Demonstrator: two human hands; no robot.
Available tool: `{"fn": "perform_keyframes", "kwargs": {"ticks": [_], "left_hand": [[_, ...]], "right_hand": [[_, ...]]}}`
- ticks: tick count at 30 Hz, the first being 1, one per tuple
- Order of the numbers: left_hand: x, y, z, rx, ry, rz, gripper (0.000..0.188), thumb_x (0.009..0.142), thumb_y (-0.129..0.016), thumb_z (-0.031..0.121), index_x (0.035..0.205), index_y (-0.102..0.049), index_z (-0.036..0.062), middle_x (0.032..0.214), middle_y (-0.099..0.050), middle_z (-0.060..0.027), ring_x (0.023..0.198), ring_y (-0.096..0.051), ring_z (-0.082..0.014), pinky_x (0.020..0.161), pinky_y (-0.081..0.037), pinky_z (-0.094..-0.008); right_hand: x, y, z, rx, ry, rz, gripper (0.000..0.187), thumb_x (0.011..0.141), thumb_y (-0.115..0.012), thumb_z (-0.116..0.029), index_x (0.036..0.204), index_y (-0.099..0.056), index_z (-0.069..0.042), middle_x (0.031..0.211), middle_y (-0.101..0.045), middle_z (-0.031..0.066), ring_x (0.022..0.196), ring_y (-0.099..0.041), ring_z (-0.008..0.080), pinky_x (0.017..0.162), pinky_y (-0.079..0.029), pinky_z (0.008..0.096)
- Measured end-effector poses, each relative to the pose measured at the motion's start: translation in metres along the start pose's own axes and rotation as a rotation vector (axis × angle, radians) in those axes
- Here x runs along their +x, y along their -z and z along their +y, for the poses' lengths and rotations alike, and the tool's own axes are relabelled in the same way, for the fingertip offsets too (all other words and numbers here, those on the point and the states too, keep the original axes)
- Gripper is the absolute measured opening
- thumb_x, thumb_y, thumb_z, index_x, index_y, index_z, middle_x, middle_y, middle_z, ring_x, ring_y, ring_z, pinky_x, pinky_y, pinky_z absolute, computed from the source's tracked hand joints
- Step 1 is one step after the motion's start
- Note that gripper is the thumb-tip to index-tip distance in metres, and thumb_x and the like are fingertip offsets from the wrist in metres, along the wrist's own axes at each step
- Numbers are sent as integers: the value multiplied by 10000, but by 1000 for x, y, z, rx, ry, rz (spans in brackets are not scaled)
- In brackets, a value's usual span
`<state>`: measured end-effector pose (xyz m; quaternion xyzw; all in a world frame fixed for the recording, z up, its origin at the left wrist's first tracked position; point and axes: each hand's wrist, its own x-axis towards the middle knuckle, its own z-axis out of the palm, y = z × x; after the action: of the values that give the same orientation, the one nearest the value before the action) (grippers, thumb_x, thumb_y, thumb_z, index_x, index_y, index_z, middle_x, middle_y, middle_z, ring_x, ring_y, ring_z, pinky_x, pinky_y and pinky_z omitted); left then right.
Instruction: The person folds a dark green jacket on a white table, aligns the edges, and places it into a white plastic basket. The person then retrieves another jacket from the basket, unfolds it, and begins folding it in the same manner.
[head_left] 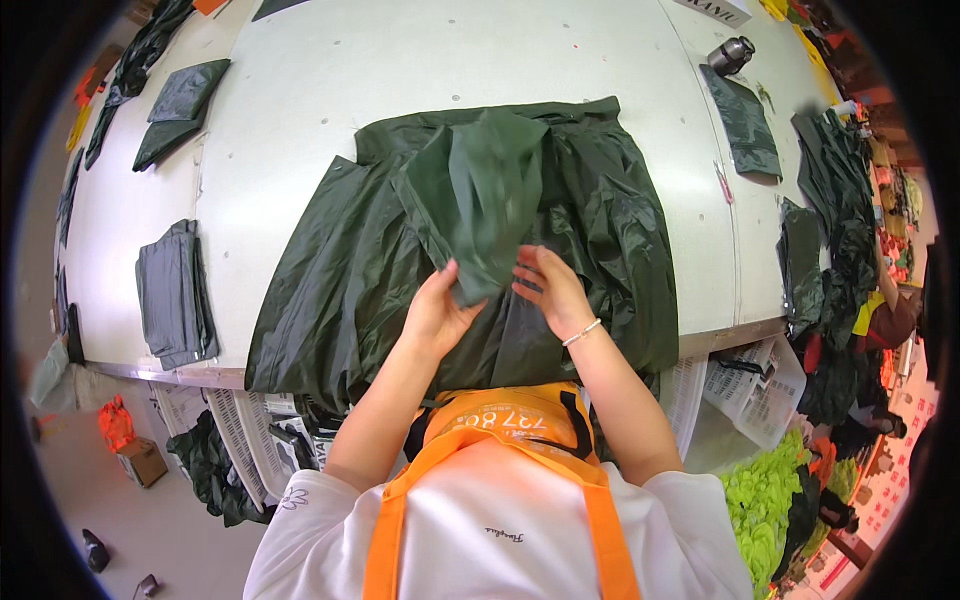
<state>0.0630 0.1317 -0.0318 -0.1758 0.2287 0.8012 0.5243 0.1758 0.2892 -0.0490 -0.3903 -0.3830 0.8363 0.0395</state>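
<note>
A dark green, shiny waterproof garment lies spread on the white table, its lower edge hanging over the front rim toward me. From its middle rises a lighter green flap, slightly smeared by motion. My left hand grips the flap's near left edge between thumb and fingers. On the flap's other side is my right hand, fingers curved and apart, close to the cloth but with nothing visible in them. A pale bracelet circles my right wrist.
Folded dark green garments lie on the left of the white table. At the right are another folded piece, a dark metal flask and heaped green cloth. White crates stand below the front edge. A person is at far right.
</note>
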Motion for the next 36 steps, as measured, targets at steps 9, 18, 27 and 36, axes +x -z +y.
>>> {"fn": "perform_keyframes", "kwargs": {"ticks": [9,18,27,36], "left_hand": [[-13,-46,-37,32,-150,3,306,931,-501,216,1074,-546,-51,1055,-609,-171,913,-628,-262,755,-544,-326],[1,-33,-80,439,-221,351,222,870,-610,193,964,-581,-6,832,-642,-104,602,-614,-179,559,-518,-277],[-3,-73,-68,636,-280,89,229,897,-571,162,1043,-581,-15,870,-644,-86,693,-638,-155,543,-533,-262],[-17,-68,-7,727,-186,-178,265,847,-612,119,1059,-551,-29,895,-618,-121,758,-629,-185,655,-525,-287]], "right_hand": [[23,-22,-86,400,258,-15,404,798,-705,-114,1145,-541,14,1146,-585,103,1026,-558,239,902,-441,363],[-2,85,-85,-1114,654,657,608,749,-728,-113,1266,-432,5,1193,-458,179,1004,-518,258,825,-443,325],[48,-11,-96,-1616,-10,-789,310,828,-601,-222,1068,-626,-29,1012,-630,200,853,-629,327,736,-495,369],[82,-20,-99,-1557,39,-717,286,874,-537,-203,1036,-628,14,934,-676,116,808,-651,231,743,-509,346]]}}
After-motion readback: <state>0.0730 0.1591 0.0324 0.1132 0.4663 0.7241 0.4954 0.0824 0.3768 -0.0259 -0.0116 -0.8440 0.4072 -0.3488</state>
